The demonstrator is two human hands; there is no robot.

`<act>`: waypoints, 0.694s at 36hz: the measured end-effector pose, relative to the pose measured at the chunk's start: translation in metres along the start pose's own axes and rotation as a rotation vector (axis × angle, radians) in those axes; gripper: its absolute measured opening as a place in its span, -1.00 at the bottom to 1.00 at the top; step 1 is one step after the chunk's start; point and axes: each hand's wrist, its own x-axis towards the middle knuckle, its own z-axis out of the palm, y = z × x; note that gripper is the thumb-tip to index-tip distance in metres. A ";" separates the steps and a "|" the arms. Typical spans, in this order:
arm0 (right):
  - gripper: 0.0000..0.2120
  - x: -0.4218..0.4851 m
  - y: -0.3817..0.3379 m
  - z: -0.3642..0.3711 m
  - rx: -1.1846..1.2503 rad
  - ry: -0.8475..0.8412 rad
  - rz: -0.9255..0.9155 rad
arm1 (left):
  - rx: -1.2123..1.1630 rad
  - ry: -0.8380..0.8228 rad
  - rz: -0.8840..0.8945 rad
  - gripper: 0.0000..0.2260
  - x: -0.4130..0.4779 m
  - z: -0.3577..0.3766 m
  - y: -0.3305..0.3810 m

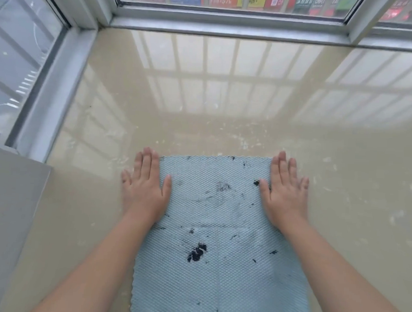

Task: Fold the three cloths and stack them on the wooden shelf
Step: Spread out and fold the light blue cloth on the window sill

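- Hands first: our left hand (pixel 145 188) lies flat, fingers straight and together, palm down on the left edge of the cloth (pixel 216 239); our right hand (pixel 284 194) mirrors it on the right edge, fingers likewise straight; neither grips anything
- Both thumbs rest on the fabric; the outer fingers reach past its edges onto the sill
- We see the cloth spread flat and unfolded between our forearms; it is pale blue, textured, marked with dark smudges
- It lies on a glossy beige sill (pixel 226 97); window frames (pixel 230 17) run along the far and left sides; a grey wall (pixel 11 206) stands at left
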 end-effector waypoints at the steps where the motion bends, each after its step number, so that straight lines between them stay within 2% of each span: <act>1: -0.43 0.000 -0.001 -0.001 -0.008 -0.014 0.011 | 0.009 -0.003 -0.009 -0.43 -0.001 -0.001 0.001; 5: -0.43 -0.009 -0.018 -0.008 -0.002 -0.003 0.018 | -0.015 0.077 0.036 -0.43 -0.014 -0.003 0.018; 8: -0.48 -0.026 -0.042 -0.004 0.047 0.043 -0.105 | -0.097 0.139 0.184 -0.43 -0.036 0.004 0.037; 11: -0.41 -0.045 -0.065 0.013 0.092 0.032 -0.212 | -0.151 0.123 0.290 -0.47 -0.059 0.019 0.058; 13: -0.41 -0.055 -0.072 0.030 0.081 0.089 -0.236 | -0.161 0.114 0.325 -0.52 -0.071 0.031 0.066; 19: -0.48 -0.066 -0.063 0.057 0.043 0.195 -0.329 | -0.078 0.124 0.325 -0.54 -0.087 0.059 0.050; 25: -0.42 -0.064 -0.038 0.047 0.040 0.126 -0.262 | -0.054 0.109 0.247 -0.49 -0.088 0.051 0.045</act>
